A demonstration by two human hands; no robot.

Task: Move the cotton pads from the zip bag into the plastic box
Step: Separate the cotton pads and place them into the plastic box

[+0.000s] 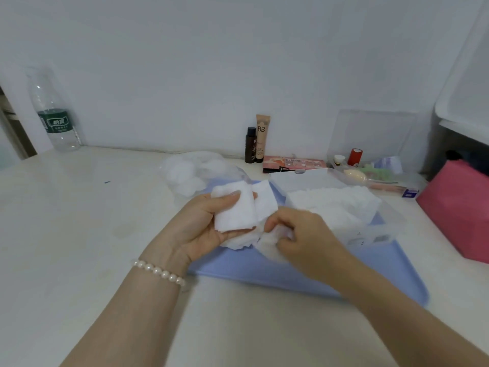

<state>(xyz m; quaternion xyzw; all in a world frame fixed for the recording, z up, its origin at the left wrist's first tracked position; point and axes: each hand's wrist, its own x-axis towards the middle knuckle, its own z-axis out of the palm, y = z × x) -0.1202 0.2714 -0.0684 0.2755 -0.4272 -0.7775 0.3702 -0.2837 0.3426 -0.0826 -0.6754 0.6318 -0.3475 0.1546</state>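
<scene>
Left hand, palm up over the blue tray, grips a stack of square pads; thumb pins the top, fingers curl under. More pads fan out loose beneath it. Right hand is bunched, fingertips pinching into crumpled white stuff just beside the stack: pads, or the clear bag around them, cannot tell which.

Bag lies on the tray to the right, near transparent, edges hard to trace. A heap of pads sits there, apparently inside it. Box stands open behind, at the tray's far edge, white inside; fill level unclear.

Elsewhere: a second bag of round pads behind the left hand, and a bottle far left.

Risks, as I judge them:
- Stack is only loosely held; the lower pads could slide off onto the tray during the carry.
- Pulling with the right hand may drag the bag along, since nothing holds it down.
- Thin pads cling together; a pinch could lift an uneven clump that sheds pieces.
</scene>
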